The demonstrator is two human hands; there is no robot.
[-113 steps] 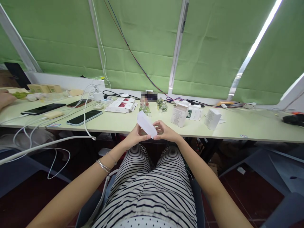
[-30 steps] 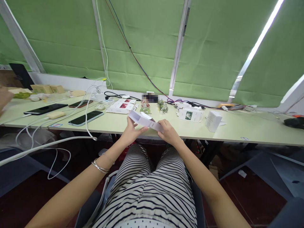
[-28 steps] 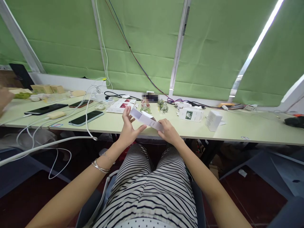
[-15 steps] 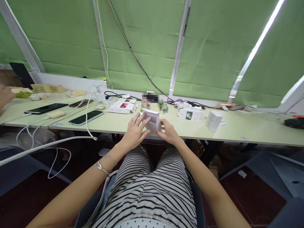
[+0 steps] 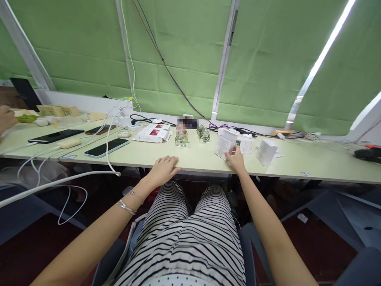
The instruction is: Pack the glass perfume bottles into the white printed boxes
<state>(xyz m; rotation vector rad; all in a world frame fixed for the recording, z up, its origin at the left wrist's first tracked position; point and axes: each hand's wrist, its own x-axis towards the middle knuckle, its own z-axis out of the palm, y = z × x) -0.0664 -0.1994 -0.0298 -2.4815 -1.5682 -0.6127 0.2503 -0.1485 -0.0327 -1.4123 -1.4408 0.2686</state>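
Observation:
My right hand (image 5: 236,159) grips a small white box (image 5: 225,143) by its near right edge, its thumb and fingers pinching the cardboard. Printed text covers the side of that box. On the table's front edge rests my left hand (image 5: 163,170), fingers stretched out and holding nothing. Two small clear glass jars, a left one (image 5: 181,139) and a right one (image 5: 203,134), stand behind, between my hands. To the right of the held box is another white box (image 5: 266,152), standing upright. Flat white cartons with a green picture (image 5: 246,144) lie partly behind my right hand.
Flat cartons with red pictures (image 5: 153,133) lie left of the jars. Farther left are a phone (image 5: 107,148), another dark phone (image 5: 56,136) and white charging cables (image 5: 108,153). Another person's hand (image 5: 6,119) shows at the far left edge. Wires run along the back.
My right hand has carried the white box from in front of me to the right. My left hand has let go of it and moved slightly left onto the table edge.

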